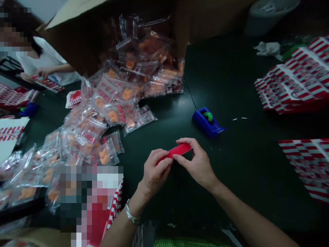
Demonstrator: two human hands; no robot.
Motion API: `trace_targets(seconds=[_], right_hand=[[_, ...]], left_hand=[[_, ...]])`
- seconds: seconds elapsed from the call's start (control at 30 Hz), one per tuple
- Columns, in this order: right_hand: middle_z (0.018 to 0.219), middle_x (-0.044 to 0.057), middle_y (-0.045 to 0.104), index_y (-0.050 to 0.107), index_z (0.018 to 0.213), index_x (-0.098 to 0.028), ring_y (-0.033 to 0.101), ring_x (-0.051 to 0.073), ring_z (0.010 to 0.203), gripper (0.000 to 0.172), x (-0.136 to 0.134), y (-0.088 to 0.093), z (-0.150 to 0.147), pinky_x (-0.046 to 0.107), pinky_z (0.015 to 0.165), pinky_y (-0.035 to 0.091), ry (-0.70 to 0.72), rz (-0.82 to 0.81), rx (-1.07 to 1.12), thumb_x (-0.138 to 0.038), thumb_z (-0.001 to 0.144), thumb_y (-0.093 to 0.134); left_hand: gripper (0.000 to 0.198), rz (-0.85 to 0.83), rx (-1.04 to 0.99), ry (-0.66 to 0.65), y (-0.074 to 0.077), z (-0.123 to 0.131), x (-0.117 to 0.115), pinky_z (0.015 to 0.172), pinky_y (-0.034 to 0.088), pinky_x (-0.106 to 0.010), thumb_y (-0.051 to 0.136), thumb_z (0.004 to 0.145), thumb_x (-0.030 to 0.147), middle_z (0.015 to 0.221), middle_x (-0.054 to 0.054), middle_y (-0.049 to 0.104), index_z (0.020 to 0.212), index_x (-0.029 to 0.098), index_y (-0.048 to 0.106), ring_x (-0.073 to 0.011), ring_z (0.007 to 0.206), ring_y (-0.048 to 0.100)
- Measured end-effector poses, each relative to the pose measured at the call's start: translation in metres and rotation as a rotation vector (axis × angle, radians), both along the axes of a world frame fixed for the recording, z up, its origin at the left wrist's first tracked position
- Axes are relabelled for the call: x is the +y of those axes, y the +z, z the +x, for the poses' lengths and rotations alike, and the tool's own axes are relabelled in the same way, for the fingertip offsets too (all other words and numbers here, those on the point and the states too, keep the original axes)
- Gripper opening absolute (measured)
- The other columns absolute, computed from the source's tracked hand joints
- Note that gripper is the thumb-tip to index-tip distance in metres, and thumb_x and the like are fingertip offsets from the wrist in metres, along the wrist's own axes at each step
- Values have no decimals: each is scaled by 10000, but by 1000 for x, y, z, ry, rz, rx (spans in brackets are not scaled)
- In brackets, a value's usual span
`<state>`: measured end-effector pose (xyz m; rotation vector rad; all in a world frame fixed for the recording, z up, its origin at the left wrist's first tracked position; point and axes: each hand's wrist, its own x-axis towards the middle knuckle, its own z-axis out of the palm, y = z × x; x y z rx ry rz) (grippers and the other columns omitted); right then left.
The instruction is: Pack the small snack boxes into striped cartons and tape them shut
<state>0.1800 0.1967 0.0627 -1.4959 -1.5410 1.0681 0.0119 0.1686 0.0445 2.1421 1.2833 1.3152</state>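
Between my two hands is a narrow red piece that looks like folded card (pixel 181 149), held above the dark table. My left hand (pixel 157 169) pinches its left end, fingers curled over it. Thumb and fingers of my right hand (pixel 196 161) grip the right end, from below and above. Its full shape cannot be made out. Beyond my right hand stands a blue tape dispenser (pixel 208 121) with a green roll inside. To the left of my hands lies a heap of clear plastic packets (pixel 110 116) with orange pieces and red print.
Packets spill from a large cardboard box (pixel 74 37) at the back. Red-and-white striped cartons (pixel 298 82) are stacked at right, with more striped card (pixel 311 164) nearer. A person (pixel 48 61) handles a striped carton at far left. A bin (pixel 269 15) stands back right.
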Motion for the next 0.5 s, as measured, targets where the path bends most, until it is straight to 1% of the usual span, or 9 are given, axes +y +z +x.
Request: trace_targets(seconds=[0.07, 0.13, 0.2, 0.27, 0.33, 0.4, 0.5], right_hand=[[1123, 77, 632, 562, 1078, -224, 607, 244, 1056, 358, -1, 2, -1, 405, 926, 493, 11, -34, 31, -341, 769, 699], [1131, 73, 626, 562, 1059, -225, 607, 242, 1055, 341, -1, 3, 0, 408, 930, 491, 38, -48, 46, -344, 768, 694], [1134, 71, 623, 560, 1049, -226, 609, 241, 1047, 331, -1, 3, 2, 412, 929, 491, 59, -59, 41, -341, 767, 690], [1132, 72, 623, 558, 1049, -227, 608, 242, 1054, 330, -1, 1, 4, 413, 931, 488, 58, -52, 37, -335, 766, 688], [1143, 72, 619, 554, 1063, -230, 596, 242, 1083, 331, -2, -1, 5, 414, 952, 476, 42, -37, 36, -332, 774, 679], [1151, 67, 616, 550, 1070, -233, 587, 235, 1103, 331, -4, -2, 3, 406, 975, 463, 19, -20, 31, -320, 777, 675], [1140, 48, 623, 546, 1057, -236, 596, 216, 1084, 332, -5, 2, -3, 372, 969, 467, 9, -28, 32, -268, 756, 681]], left_hand=[[121, -104, -101, 10, 2, 0, -4, 804, 541, -342, 592, 851, 125, 1016, -80, 629, 944, 196, 623, -184, 937, 614], [169, -227, -221, 23, 2, 1, -8, 853, 533, -381, 592, 852, 178, 1099, -108, 612, 1021, 186, 596, -211, 1006, 613], [250, -262, -274, 27, -2, 1, -12, 899, 520, -434, 597, 846, 219, 1165, -133, 588, 1091, 176, 564, -242, 1073, 596], [263, -207, -231, 11, -9, 1, -12, 889, 531, -424, 606, 847, 207, 1168, -126, 575, 1107, 187, 568, -236, 1073, 594], [255, -125, -151, -22, -15, 0, -10, 843, 552, -360, 595, 857, 132, 1122, -94, 575, 1098, 215, 594, -195, 1017, 606], [312, -47, -98, -51, -19, 0, -7, 807, 558, -311, 569, 856, 54, 1077, -73, 577, 1108, 234, 607, -166, 975, 608], [375, 15, -80, -60, -22, -1, -3, 812, 562, -294, 574, 831, 3, 1072, -74, 588, 1136, 218, 605, -168, 979, 613]])
